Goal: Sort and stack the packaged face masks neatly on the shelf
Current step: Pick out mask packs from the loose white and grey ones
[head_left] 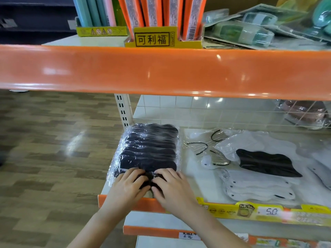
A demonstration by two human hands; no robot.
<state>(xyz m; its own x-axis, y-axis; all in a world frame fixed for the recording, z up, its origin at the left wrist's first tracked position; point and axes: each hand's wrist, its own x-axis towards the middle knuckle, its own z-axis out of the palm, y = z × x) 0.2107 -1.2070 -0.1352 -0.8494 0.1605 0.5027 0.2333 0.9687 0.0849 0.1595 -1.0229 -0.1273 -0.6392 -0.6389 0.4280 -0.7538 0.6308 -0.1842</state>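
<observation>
- Both hands are down on the front end of the stack of black masks (148, 151), a row of clear-wrapped black packs overlapping each other at the far left end of the white shelf (197, 187).
- Left hand (128, 185) sits at about 7 o'clock of the stack, fingers bent down onto the nearest pack, pressing more than grabbing as far as I can see.
- Right hand (172, 187) is right beside it at about 5 o'clock, fingers curled onto the same pack; can't tell if the thumb is tucked under.
- At 3 o'clock from the stack lies a loose mess: white masks (258, 190) in clear bags, with one single black mask (266, 163) on top.
- Up at 12 o'clock, the upper shelf holds orange boxes (161, 11) in a yellow display tray (152, 39).
</observation>
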